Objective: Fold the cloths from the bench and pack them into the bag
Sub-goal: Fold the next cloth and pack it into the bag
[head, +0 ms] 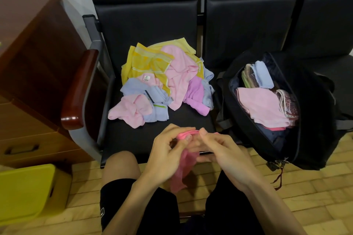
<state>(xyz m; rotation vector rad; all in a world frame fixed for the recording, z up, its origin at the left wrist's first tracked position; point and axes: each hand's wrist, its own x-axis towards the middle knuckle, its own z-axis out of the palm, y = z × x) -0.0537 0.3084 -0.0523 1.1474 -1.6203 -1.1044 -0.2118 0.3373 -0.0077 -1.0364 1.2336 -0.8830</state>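
**Pink cloth gripped in both hands before a bench of unfolded laundry**

Pink and thin, a small bright cloth (pixel 183 164) was held by both hands just in front of the black padded bench seat (pixel 145 30); the left hand (pixel 168 154) had its fingers curled closed around the bunched top edge of the cloth, and the right hand (pixel 223 152) pinched that same edge between thumb and fingers beside it, the two hands almost touching; the rest of the cloth hung loose below them, between the person's knees in black shorts (pixel 137 206).

On the seat lay a rumpled pile of yellow, pale pink, lilac and light blue cloths (pixel 162 80), unfolded and overlapping; on the next seat to the right rested an open black zip bag (pixel 315 112), tilted toward the viewer, with folded cloths inside, a pale pink one (pixel 261 107) on top and a light blue one (pixel 262 74) behind it.

At the left stood a dark brown wooden cabinet (pixel 34 47); a yellow plastic box (pixel 28 191) sat on the tan tiled floor (pixel 315 196) below it.
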